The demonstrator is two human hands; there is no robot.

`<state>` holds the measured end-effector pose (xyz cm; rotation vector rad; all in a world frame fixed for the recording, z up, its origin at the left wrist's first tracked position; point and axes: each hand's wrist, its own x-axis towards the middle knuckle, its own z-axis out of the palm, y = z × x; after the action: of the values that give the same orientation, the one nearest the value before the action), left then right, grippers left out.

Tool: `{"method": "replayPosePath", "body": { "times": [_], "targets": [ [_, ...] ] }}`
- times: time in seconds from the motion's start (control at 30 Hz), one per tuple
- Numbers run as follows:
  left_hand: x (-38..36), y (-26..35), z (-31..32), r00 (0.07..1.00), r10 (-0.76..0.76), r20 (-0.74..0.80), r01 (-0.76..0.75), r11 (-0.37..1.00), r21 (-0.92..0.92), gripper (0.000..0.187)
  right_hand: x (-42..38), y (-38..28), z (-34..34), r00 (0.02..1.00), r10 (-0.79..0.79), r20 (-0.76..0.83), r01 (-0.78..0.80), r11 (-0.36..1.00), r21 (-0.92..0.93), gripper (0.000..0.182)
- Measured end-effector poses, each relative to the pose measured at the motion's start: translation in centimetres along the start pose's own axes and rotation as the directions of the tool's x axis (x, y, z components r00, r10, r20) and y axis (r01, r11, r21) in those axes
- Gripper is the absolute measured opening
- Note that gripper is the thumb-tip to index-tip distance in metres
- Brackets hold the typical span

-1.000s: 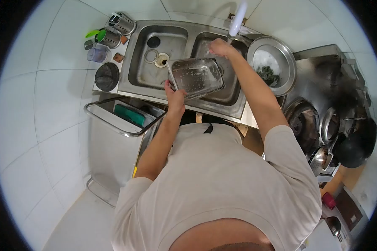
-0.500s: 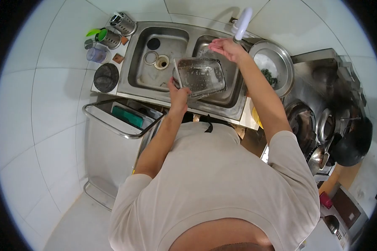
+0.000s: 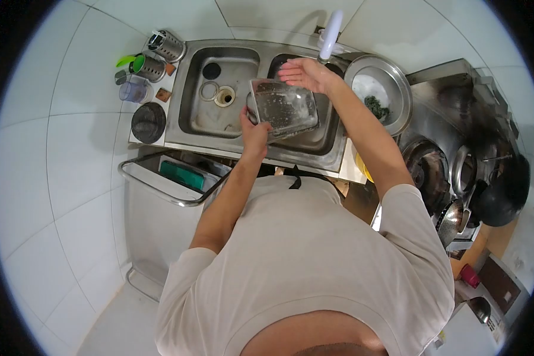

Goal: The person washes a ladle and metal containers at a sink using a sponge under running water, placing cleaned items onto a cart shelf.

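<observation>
Two hands meet at the steel tray (image 3: 283,108), which you hold tilted over the right basin of the sink (image 3: 190,89). Your left hand (image 3: 254,132) pinches its near-left corner, fingers closed on the rim. Your right hand (image 3: 302,74) hovers flat, fingers spread, at the far edge below the faucet (image 3: 330,32). A round pan (image 3: 391,77) of greens sits just right.

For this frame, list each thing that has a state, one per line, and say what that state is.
Tray: tilted over the right basin, wet, held at its left edge.
Left hand: gripping the tray.
Right hand: open, palm up, under the tap, holding nothing.
Tap: over the right basin; flow not visible.
Left basin: drain uncovered, no standing water.
Bowl: upright, greens inside.
</observation>
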<state>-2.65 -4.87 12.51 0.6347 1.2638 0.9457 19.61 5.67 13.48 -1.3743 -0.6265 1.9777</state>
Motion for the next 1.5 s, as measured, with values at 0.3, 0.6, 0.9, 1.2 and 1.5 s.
{"method": "replayPosePath", "body": {
  "times": [0.3, 0.6, 0.9, 1.2, 1.5],
  "targets": [
    [0.9, -1.0, -0.1, 0.999, 0.051, 0.011, -0.051, 0.999, 0.017, 0.087, 1.9, 1.5, -3.1, 0.995, -0.057, 0.08, 0.056, 0.998, 0.02, 0.047],
    [0.7, -0.2, 0.0, 0.997, 0.073, 0.001, -0.073, 0.997, -0.016, 0.087, 1.3, 1.0, -2.3, 0.975, -0.078, -0.207, 0.021, 0.964, -0.265, 0.037],
    [0.3, 1.1, -0.6, 0.988, 0.153, -0.008, -0.153, 0.988, 0.017, 0.085, 5.6, 2.5, -4.5, 0.942, -0.334, -0.045, 0.248, 0.777, -0.579, 0.04],
    [3.1, -1.2, 0.7, 0.995, 0.097, 0.025, -0.099, 0.991, 0.086, 0.087, 0.8, -0.8, 0.6, 0.989, -0.081, 0.124, 0.044, 0.961, 0.273, 0.04],
    [3.1, -0.4, 2.8, 0.999, 0.029, 0.04, -0.035, 0.985, 0.166, 0.081, -0.1, 0.1, 0.2, 0.996, -0.084, 0.012, 0.079, 0.974, 0.213, 0.037]
  ]
}}
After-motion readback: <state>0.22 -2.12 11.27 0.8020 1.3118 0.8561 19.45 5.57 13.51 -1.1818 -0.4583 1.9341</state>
